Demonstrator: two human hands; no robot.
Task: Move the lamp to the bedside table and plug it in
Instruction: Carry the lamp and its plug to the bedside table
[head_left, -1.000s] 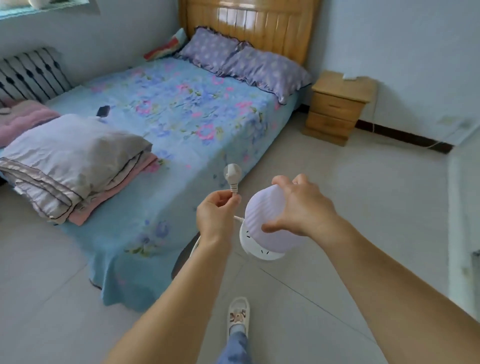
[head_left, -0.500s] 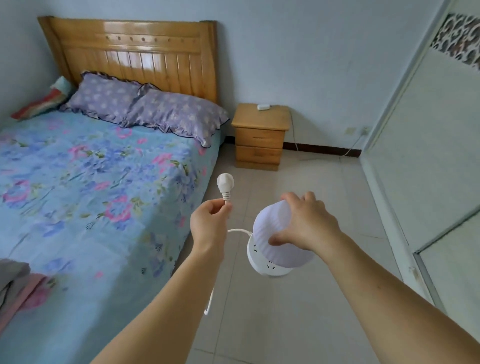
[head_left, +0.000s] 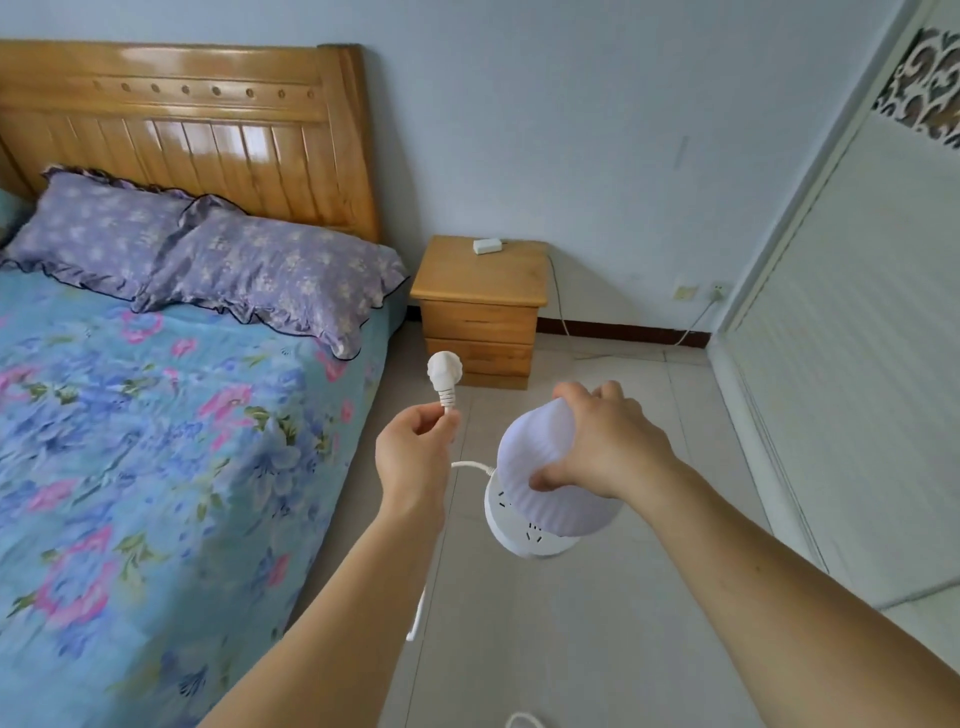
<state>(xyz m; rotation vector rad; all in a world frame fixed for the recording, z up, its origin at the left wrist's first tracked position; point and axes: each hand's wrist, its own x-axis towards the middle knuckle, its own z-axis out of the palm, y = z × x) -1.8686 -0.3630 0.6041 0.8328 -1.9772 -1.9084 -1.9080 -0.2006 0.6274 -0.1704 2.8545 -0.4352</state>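
Closer than a moment earlier stood the bedside table (head_left: 480, 275), far ahead. Right hand (head_left: 605, 441) gripped the lamp (head_left: 540, 493) by its shade. Left hand (head_left: 415, 447) pinched the cord just below the plug (head_left: 445, 370).

The lamp (head_left: 545, 473), low in the middle of the frame, has a pale lilac-white ribbed shade over a white round base with small dark slot marks. Its plug (head_left: 444, 371) and cord (head_left: 467, 466) are white. At left, the bed (head_left: 156, 441) wears a light blue sheet printed with pink and purple flowers and green leaves. Two pillows (head_left: 218, 254) at upper left are lavender with faint pale blossoms and dark ruffled piping. The headboard (head_left: 208, 119) is glossy honey-coloured wood, matched by the bedside table (head_left: 480, 312) at centre, which carries a small white box (head_left: 487, 245). The wall (head_left: 597, 130) is pale blue, the floor (head_left: 623, 623) light grey tile.
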